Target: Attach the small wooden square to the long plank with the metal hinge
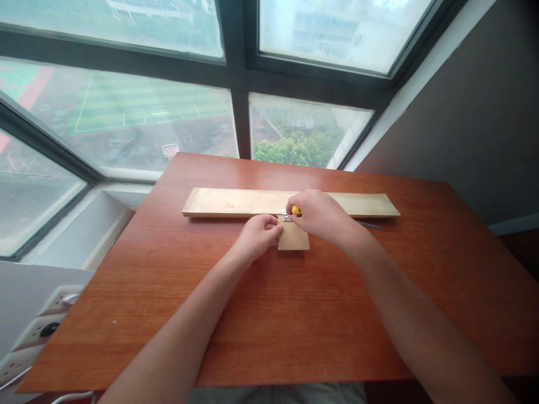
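A long pale wooden board (238,203) lies across the table. Against its near edge sits a small wooden piece (295,238), with a small metal hinge (287,217) where the two meet. My left hand (261,233) pinches the left edge of the small piece between thumb and fingers. Closed around a short yellow-handled screwdriver (296,210), my right hand (318,214) is right over the hinge. Fingers cover most of the tool, and its tip at the hinge is too small to make out clearly.
The reddish-brown table (269,320) stands against large windows (155,109). A thin bluish rod (370,225) lies by the long board's right end, partly behind my right forearm. Power sockets (40,331) are on the wall at the left.
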Demonstrator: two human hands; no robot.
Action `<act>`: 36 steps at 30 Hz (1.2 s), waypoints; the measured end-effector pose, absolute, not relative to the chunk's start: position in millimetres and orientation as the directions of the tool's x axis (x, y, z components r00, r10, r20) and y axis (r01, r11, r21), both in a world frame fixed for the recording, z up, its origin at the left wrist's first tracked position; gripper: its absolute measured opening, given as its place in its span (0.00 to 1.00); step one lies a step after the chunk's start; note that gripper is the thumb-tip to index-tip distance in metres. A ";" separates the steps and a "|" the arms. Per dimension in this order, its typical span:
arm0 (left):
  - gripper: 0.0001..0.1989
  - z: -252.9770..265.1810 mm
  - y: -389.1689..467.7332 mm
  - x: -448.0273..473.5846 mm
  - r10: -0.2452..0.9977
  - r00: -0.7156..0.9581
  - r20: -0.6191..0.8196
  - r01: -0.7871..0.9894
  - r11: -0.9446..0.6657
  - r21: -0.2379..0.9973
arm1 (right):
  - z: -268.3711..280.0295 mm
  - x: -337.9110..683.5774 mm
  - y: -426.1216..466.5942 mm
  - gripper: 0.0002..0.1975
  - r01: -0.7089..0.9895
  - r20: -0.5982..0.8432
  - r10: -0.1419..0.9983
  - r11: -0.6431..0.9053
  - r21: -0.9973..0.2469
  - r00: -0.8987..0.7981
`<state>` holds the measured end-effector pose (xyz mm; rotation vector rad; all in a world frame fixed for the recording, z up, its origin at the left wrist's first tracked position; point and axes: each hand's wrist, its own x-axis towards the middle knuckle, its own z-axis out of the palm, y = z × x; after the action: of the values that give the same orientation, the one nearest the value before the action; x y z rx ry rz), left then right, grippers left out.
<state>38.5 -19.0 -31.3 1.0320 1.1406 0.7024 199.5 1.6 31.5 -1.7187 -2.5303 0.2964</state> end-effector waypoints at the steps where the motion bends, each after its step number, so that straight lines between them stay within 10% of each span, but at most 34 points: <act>1: 0.06 -31.1 -19.0 38.5 0.874 0.297 -0.385 0.049 0.389 0.920 | 31.1 198.4 2.0 0.05 0.914 -0.056 0.926 0.357 -0.194 -0.374; 10: 0.07 -30.1 -19.4 38.1 0.873 0.303 -0.383 0.049 0.387 0.921 | 39.2 195.0 -0.1 0.06 0.887 0.026 0.918 0.388 -0.250 -0.395; 22: 0.06 -28.8 -19.0 37.8 0.866 0.284 -0.412 0.132 0.391 0.911 | 103.8 214.5 -23.5 0.11 0.870 0.572 0.820 0.302 -0.391 -0.027; 36: 0.09 -30.9 -19.5 36.1 0.877 0.281 -0.390 0.114 0.373 0.921 | 118.1 216.0 -29.1 0.13 0.767 0.740 0.672 0.469 -0.438 0.012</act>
<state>36.1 -19.5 -30.9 1.0826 1.1871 0.6746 216.0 -29.1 118.1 -1.2442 -1.7013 -0.1164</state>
